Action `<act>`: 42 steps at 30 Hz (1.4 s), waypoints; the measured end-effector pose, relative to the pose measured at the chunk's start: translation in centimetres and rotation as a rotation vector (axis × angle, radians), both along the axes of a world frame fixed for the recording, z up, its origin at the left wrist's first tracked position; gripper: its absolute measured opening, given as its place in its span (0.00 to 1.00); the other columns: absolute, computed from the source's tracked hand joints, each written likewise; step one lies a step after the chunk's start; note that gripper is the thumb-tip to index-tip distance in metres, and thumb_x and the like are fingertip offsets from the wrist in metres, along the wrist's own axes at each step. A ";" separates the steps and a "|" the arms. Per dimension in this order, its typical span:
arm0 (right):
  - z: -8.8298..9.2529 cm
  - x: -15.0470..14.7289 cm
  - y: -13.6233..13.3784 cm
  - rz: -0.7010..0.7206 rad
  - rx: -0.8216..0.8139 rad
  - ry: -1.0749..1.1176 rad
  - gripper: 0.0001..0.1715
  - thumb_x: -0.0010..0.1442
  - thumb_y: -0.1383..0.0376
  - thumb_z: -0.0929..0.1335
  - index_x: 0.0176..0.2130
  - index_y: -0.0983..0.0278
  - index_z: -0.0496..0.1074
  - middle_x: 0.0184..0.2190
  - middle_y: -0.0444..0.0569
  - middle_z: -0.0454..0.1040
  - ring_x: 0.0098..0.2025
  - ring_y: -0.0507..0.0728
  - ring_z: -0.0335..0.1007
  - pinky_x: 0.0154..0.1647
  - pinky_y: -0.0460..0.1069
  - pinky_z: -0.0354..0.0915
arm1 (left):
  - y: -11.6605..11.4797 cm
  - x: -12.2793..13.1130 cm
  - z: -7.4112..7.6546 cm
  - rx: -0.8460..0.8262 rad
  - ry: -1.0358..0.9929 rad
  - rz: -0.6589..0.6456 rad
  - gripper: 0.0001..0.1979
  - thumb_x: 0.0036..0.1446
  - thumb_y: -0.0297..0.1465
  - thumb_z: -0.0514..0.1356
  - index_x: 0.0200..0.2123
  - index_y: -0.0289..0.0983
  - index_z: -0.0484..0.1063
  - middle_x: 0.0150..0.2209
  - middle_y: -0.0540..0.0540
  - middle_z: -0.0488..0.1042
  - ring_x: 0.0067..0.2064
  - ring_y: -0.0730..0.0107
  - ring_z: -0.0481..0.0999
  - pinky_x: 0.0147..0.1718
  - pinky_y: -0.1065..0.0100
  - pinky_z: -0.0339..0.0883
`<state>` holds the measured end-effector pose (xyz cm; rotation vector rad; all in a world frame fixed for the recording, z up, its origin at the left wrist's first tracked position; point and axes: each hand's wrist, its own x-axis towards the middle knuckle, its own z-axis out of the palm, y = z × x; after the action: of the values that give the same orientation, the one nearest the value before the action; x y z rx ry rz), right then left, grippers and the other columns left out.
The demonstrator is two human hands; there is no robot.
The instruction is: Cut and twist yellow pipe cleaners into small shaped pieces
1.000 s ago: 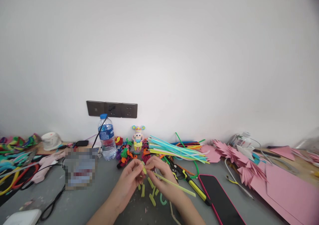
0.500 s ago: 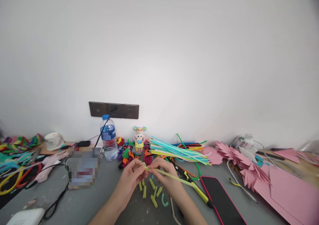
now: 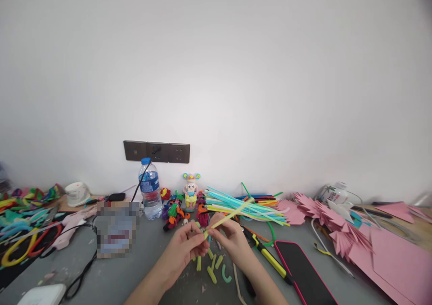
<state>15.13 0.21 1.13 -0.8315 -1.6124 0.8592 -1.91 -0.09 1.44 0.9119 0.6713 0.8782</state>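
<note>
A yellow pipe cleaner (image 3: 232, 214) runs between my two hands, its long free end slanting up to the right over a bundle of pipe cleaners. My left hand (image 3: 185, 246) is closed, thumb and fingers pinching the near end of it. Close beside, my right hand (image 3: 227, 237) pinches the same pipe cleaner with thumb and forefinger. Below my fingers lie several short yellow-green pieces (image 3: 212, 274) and a curved mint piece (image 3: 226, 273). What lies inside my curled left fingers is partly hidden.
Pale blue and yellow pipe cleaners (image 3: 243, 206) lie behind my hands, near a small figurine (image 3: 191, 192) and a water bottle (image 3: 150, 190). Yellow-handled pliers (image 3: 275, 262) and a phone (image 3: 303, 273) are on the right, then pink folded paper (image 3: 351, 237). A glue gun (image 3: 72, 226) lies left.
The pipe cleaner's free end has swung from pointing down right, over my right wrist, to pointing up right. My hands stay together, slightly lower and further right in view.
</note>
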 end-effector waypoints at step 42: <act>0.3 -0.1 -0.9 0.163 -0.102 -0.024 0.09 0.61 0.61 0.67 0.32 0.64 0.70 0.31 0.46 0.68 0.33 0.54 0.64 0.35 0.47 0.62 | -0.1 -0.3 0.2 0.052 0.198 -0.100 0.21 0.45 0.44 0.69 0.21 0.37 0.64 0.18 0.56 0.60 0.19 0.80 0.55 0.18 0.76 0.54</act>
<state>14.98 -0.66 1.45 -0.7918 -1.6857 1.0575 -2.23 -0.20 1.66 1.0799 0.7688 0.7250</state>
